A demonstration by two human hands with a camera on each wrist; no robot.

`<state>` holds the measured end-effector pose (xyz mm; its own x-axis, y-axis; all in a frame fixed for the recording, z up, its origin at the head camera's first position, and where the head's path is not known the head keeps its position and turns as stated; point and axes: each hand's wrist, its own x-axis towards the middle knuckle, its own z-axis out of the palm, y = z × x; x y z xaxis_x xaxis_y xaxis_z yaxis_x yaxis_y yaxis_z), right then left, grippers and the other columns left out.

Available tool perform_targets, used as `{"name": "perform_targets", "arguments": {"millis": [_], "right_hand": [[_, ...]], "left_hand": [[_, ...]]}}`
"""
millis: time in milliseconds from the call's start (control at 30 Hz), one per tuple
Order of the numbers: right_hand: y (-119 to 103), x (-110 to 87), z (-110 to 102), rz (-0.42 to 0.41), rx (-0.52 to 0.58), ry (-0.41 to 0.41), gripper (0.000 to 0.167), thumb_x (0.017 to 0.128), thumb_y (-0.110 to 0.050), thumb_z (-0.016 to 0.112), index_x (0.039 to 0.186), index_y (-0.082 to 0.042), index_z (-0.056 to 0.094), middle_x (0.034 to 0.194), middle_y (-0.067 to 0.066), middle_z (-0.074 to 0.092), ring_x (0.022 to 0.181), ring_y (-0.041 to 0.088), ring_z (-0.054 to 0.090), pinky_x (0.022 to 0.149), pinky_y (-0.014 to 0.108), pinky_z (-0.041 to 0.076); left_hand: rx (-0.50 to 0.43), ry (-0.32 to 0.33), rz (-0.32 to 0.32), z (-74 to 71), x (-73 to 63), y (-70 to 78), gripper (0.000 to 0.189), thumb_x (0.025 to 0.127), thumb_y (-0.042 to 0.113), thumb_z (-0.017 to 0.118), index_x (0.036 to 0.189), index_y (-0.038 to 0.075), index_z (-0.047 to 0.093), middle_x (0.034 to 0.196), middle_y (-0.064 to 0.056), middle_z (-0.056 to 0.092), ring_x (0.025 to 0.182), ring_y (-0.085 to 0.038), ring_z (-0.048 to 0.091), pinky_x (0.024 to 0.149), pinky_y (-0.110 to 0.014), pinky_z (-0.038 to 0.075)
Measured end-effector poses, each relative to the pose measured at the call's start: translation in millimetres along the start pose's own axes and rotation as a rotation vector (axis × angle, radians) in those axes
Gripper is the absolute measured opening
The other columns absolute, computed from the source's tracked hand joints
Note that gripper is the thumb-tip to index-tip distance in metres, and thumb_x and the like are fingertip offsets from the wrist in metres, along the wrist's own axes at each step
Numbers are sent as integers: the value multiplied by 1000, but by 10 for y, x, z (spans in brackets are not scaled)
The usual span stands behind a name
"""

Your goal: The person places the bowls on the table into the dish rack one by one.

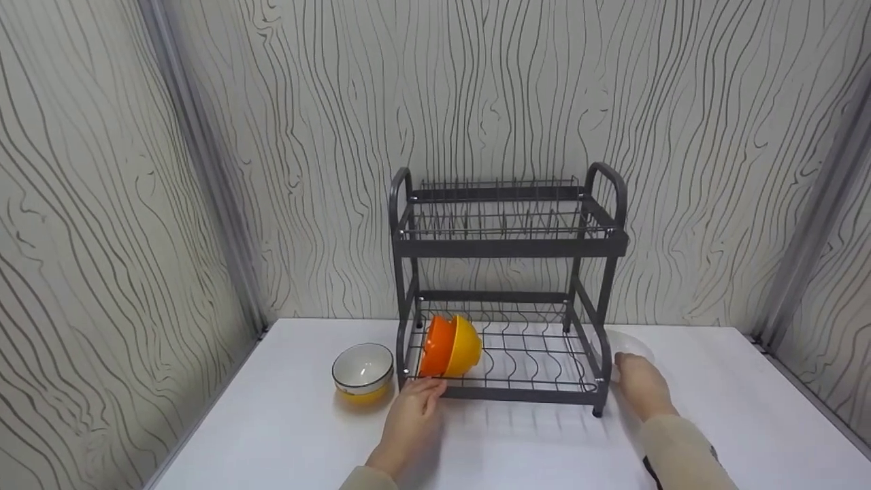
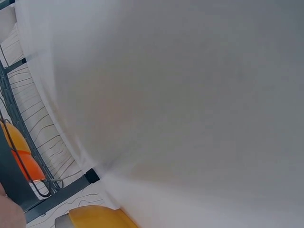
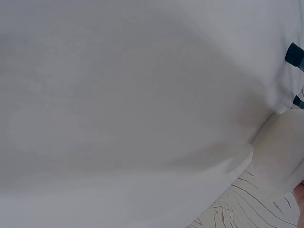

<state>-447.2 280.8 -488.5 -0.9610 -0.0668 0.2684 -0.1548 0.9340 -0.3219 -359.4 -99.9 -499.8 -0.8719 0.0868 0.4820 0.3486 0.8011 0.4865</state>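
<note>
A dark two-tier dish rack [image 1: 510, 248] stands on the white table. On its lower tier, an orange bowl [image 1: 437, 346] and a yellow bowl [image 1: 465, 346] lean on their sides at the left. My left hand [image 1: 412, 412] rests against the rack's lower front rail, just below these bowls, its fingers fairly straight. To the right of the rack, my right hand [image 1: 643, 386] holds the rim of a white bowl [image 1: 633, 346]. The right wrist view shows a fingertip at the edge of this white bowl [image 3: 278, 147]; the rest of the grip is out of frame.
Left of the rack, a white bowl with a dark rim [image 1: 363, 367] sits on a yellow bowl [image 1: 364, 396]. The upper tier [image 1: 510, 247] has wire dividers. Wood-grain patterned walls [image 1: 490, 102] enclose the table [image 1: 272, 435] at the back and sides.
</note>
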Motion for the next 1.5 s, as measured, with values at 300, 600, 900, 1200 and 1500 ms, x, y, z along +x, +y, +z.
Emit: {"name": "perform_targets", "arguments": {"millis": [300, 600, 900, 1200, 1500], "right_hand": [[12, -51, -20, -159, -155, 178, 16, 88, 2, 48, 97, 13, 57, 81, 24, 61, 78, 40, 60, 73, 48, 53], [37, -23, -140, -266, -213, 371, 16, 79, 11, 52, 94, 10, 58, 79, 25, 61, 72, 36, 60, 67, 45, 54], [114, -62, -270, -335, -260, 539, 9, 77, 10, 57, 84, 6, 59, 74, 21, 62, 67, 33, 62, 59, 38, 55], [127, -119, -435, -393, -277, 619, 10, 73, 12, 58, 79, 4, 57, 72, 20, 61, 66, 32, 62, 57, 38, 55], [150, -226, -549, -542, -276, 750, 16, 67, 16, 58, 78, 6, 61, 74, 20, 63, 68, 32, 63, 57, 37, 55]], "left_hand": [[-8, -26, -31, -3, -17, 15, 31, 93, 13, 44, 115, 11, 65, 117, 1, 66, 116, -23, 56, 109, -46, 34], [-5, -36, -34, -50, 3, 21, 30, 94, 14, 45, 117, 11, 65, 120, -2, 64, 119, -25, 55, 110, -47, 33], [-25, -30, -37, -25, -5, 13, 31, 93, 11, 44, 116, 9, 65, 116, -1, 66, 116, -24, 56, 110, -46, 32], [-33, -38, -64, -22, -9, 8, 30, 94, 13, 44, 115, 9, 65, 118, 0, 65, 119, -24, 55, 111, -47, 31], [-33, -28, -65, -24, -5, 33, 30, 94, 14, 44, 116, 10, 65, 118, 0, 65, 118, -24, 55, 111, -46, 32]]}}
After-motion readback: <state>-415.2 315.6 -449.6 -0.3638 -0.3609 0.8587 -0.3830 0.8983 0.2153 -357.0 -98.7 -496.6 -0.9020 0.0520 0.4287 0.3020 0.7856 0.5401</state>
